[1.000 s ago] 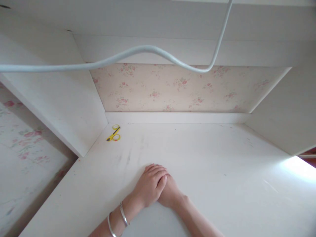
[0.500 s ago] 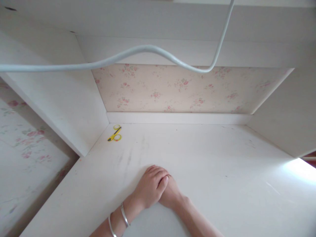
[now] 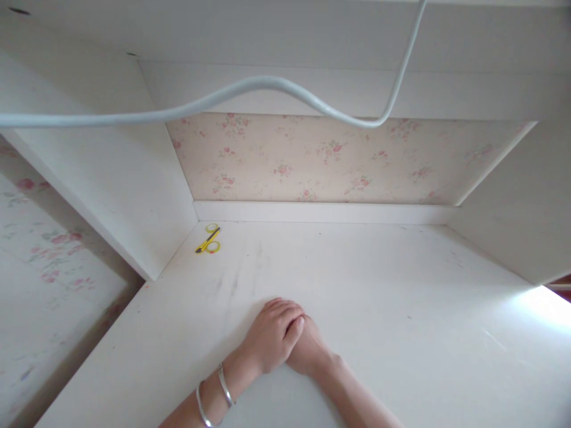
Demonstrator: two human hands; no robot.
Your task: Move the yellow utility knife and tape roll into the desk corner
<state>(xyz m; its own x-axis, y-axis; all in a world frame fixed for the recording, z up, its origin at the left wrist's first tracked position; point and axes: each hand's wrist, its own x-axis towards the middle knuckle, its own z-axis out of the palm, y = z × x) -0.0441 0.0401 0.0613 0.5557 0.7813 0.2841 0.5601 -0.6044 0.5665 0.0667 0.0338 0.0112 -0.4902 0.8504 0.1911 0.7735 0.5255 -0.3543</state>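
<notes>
My left hand [image 3: 273, 333] lies over my right hand [image 3: 307, 349], its fingers wrapped across the back of it. Both rest together on the white desktop [image 3: 379, 285], near the front middle. The fingers of my right hand are hidden beneath the left one. Two silver bangles [image 3: 226, 386] circle my left wrist. Well beyond the hands, at the back left corner, lies a yellow utility knife [image 3: 207, 240] with a dark slider strip. Beside it are two small yellow rings that look like tape rolls, one behind [image 3: 212, 224] and one in front [image 3: 219, 246]. Neither hand touches them.
White side panels stand at left [image 3: 111, 184] and right [image 3: 513, 202], with a shelf [image 3: 312, 35] overhead. A pale cable [image 3: 267, 83] crosses high in front. Floral wallpaper [image 3: 285, 154] covers the back. Bright light [image 3: 544, 309] falls on the right edge.
The view has shifted very slightly. My hands keep the same clasped position, and the knife and rings lie where they were.
</notes>
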